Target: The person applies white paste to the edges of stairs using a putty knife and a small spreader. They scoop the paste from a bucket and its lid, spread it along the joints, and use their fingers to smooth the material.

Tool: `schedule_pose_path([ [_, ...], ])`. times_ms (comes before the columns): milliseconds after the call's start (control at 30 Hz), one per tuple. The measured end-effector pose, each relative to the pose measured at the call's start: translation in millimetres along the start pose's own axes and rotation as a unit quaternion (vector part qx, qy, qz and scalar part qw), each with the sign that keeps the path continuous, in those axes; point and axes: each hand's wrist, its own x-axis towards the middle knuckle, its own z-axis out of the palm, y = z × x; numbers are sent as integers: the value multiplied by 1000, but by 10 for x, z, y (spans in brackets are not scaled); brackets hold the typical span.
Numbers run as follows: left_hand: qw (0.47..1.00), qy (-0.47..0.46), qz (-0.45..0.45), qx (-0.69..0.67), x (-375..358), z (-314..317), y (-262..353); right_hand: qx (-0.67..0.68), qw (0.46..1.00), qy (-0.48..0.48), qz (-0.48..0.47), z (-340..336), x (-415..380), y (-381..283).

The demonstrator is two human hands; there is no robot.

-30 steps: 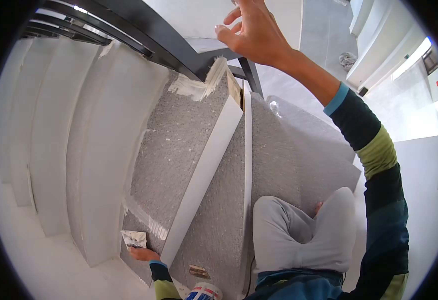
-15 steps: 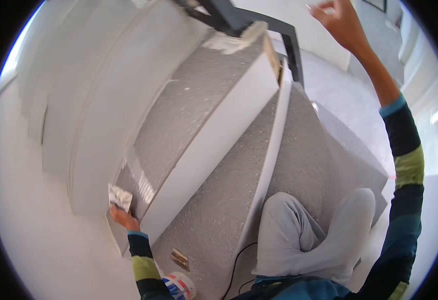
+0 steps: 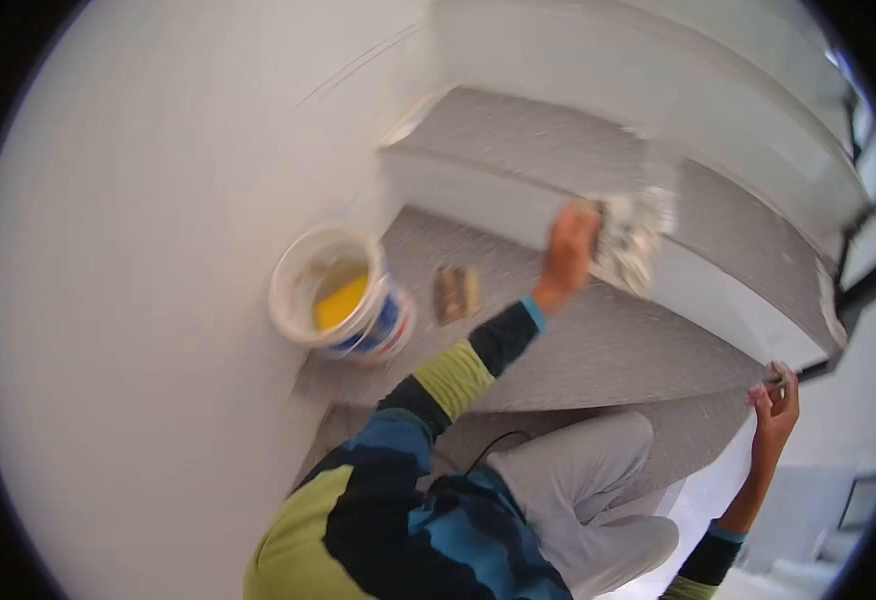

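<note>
My left hand (image 3: 567, 262) grips a putty knife (image 3: 640, 240) whose broad face is thickly smeared with white paste; motion blurs it. The knife hangs over the white riser and the grey tread of the upper step (image 3: 528, 135). My right hand (image 3: 776, 412) is out at the far end of the steps, by the dark metal railing (image 3: 866, 290). Its fingers are bent together round a small greyish thing that I cannot make out.
A white bucket (image 3: 393, 335) with something yellow inside stands by the wall on the grey middle step (image 3: 558, 350). Beside it lies a small brown block (image 3: 450, 294). A black cable (image 3: 498, 445) runs near my bent leg. White paste edges the upper tread.
The view has swung left, bringing the bucket fully into sight. My left hand has lifted the putty knife from the tread's wall end, and my right hand has come down to the steps' railing end.
</note>
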Motion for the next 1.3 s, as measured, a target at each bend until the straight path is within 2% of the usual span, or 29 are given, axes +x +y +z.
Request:
schedule_pose_path([
  [33,997,-39,-34,-64,-163,-212,128,24,1000,-2,15,214,-5,47],
  [67,948,-71,-193,-245,-299,-450,237,32,999,-34,14,427,34,92],
  [100,840,-95,-327,-424,-396,-641,329,33,998,-54,27,629,32,126],
  [167,822,-195,-338,-415,-589,-1204,433,27,992,-114,37,998,-30,127],
  [233,844,-244,-331,-346,-999,-1530,283,-18,974,-226,27,1495,-93,11],
  [300,895,-290,-274,-197,-1649,-1744,-33,-24,958,-285,-35,1959,-175,47],
  [333,815,-290,-408,-293,-1506,-1955,113,-66,944,-296,-127,2146,-214,70],
  [367,948,-280,-146,-49,-1983,-2061,-96,-125,917,-377,29,2260,-238,-50],
  [400,927,-284,-240,-54,-2066,-2133,-123,-97,912,-399,-14,2368,-235,6],
  [433,855,-201,-425,-218,-2309,-2076,-367,-120,928,-347,-69,2443,-292,81],
  [467,740,-112,-540,-386,-1775,-2107,-2,-87,924,-368,-62,2502,-274,100],
  [500,707,-46,-532,-463,-1610,-2048,135,-73,930,-358,-44,2368,-201,-32],
  [567,713,9,-541,-446,-1680,-1945,45,-40,924,-379,-31,2362,-303,-57],
  [700,704,-15,-523,-481,-1440,-1598,24,-31,956,-290,18,1905,-372,230],
  [767,716,-76,-490,-491,-1298,-1397,29,-24,954,-281,103,1575,-423,285],
  [867,718,-118,-471,-499,-1240,-1169,-9,59,965,-204,154,1180,-568,448],
  [900,705,-124,-479,-509,-1161,-1121,99,97,959,-182,193,1061,-643,429],
  [933,691,-149,-494,-506,-1175,-1110,152,93,951,-201,215,986,-750,391],
  [1000,672,-193,-508,-503,-1188,-1167,284,181,938,-83,284,968,-924,236],
  [1033,663,-217,-504,-509,-1225,-1192,405,186,929,-99,306,1007,-1050,177],
  [1133,649,-252,-510,-505,-1525,-1148,644,315,855,-161,380,1195,-1337,2],
  [1233,633,-279,-510,-512,-1704,-1144,914,363,819,-180,407,1361,-1565,-59],
  [1300,630,-281,-519,-505,-1773,-1134,1059,384,798,-147,440,1413,-1645,-104],
])
